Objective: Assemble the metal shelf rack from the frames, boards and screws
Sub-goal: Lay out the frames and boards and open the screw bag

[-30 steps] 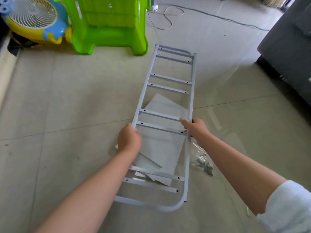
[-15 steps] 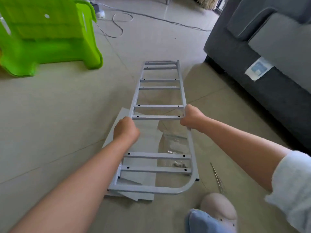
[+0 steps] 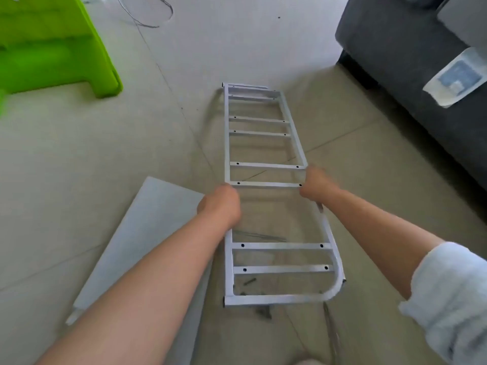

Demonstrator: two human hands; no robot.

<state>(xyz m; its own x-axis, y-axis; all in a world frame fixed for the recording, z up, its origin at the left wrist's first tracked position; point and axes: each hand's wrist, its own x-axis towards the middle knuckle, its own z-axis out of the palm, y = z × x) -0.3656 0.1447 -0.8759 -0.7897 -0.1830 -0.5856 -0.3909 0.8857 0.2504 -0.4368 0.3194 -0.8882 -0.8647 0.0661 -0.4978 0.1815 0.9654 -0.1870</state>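
Both hands' grip has carried the frame (image 3: 263, 164) rightward off the boards (image 3: 147, 233).

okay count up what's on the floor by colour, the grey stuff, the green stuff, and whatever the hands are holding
Light grey metal frame, held by left hand and right hand: 1
Light grey board: 1
Green plastic stool: 1
Dark grey sofa: 1
Total: 4

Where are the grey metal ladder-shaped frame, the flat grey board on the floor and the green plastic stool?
grey metal ladder-shaped frame (image 3: 263, 184): head view, on the rung between both hands.
flat grey board (image 3: 147, 222): head view, on its bare top face.
green plastic stool (image 3: 52, 54): head view, on its side wall.
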